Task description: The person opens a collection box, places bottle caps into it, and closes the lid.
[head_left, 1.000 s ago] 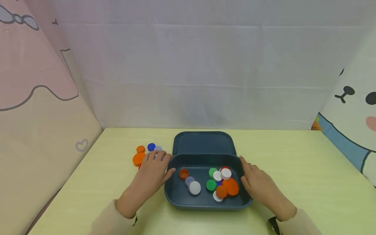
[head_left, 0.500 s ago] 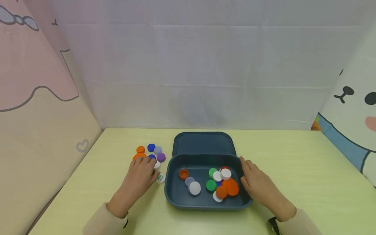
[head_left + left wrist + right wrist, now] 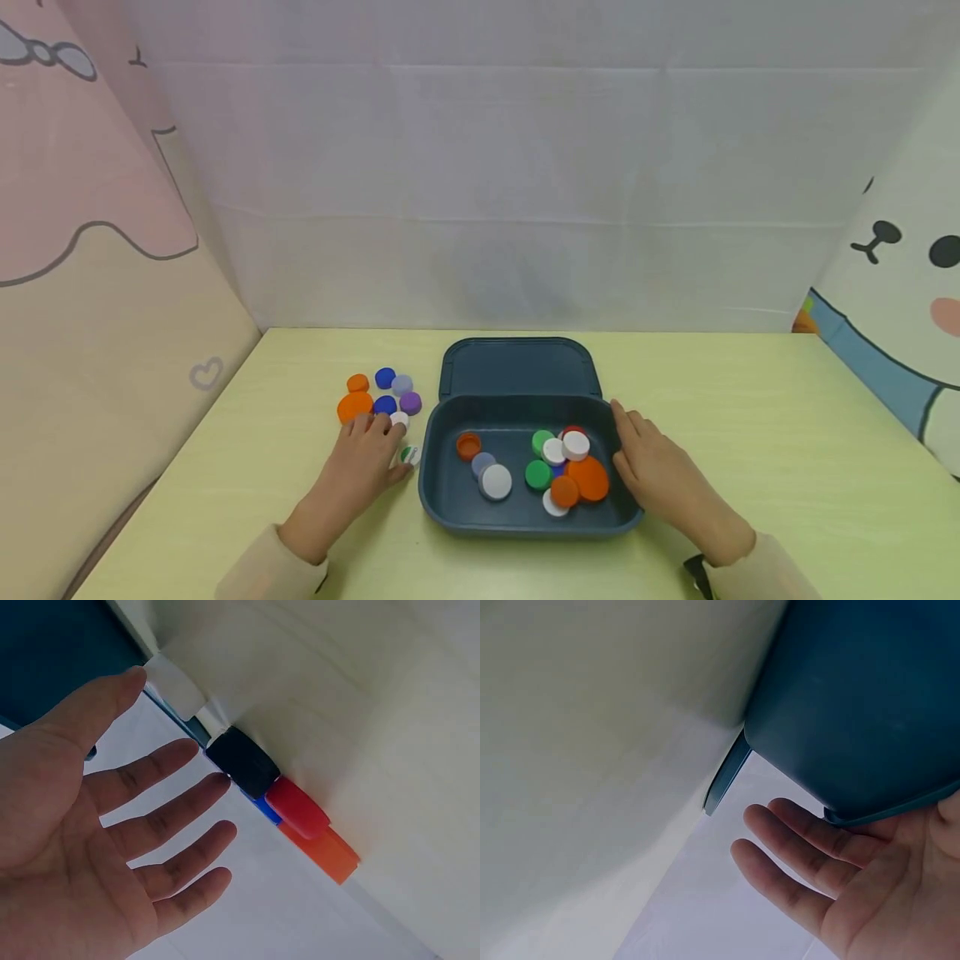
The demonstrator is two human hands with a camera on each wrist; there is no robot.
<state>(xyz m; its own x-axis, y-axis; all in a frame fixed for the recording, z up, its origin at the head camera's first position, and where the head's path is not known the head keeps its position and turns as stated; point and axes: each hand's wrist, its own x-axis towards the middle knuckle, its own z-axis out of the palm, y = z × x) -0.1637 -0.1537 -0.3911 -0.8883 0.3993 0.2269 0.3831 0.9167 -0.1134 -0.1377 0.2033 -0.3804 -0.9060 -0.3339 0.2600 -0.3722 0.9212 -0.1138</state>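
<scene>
My left hand (image 3: 351, 468) hovers over loose bottle caps left of the dark blue box (image 3: 480, 530), fingers spread, nothing held. Its thumb tip is at the white cap with green print (image 3: 410, 455); whether they touch I cannot tell. In the left wrist view, a black cap (image 3: 244, 761) and a red cap (image 3: 298, 808) stand just beyond the fingertips. My right hand (image 3: 663, 475) rests against the box's right rim, its fingers fairly straight. Inside the box lie several caps, among them a large orange cap (image 3: 588, 479), a green cap (image 3: 537, 475) and a pale grey cap (image 3: 496, 482).
Behind the box, its dark blue lid (image 3: 521, 367) lies on the yellow table (image 3: 757, 450). More loose caps sit beyond my left hand, including a flat orange cap (image 3: 355, 407), a blue cap (image 3: 385, 377) and a purple cap (image 3: 410, 403). A pale curtain (image 3: 525, 192) closes off the back.
My left hand has drawn back from the box's left rim, left and toward me, uncovering the purple, white and green-printed caps. The right hand stays at the box.
</scene>
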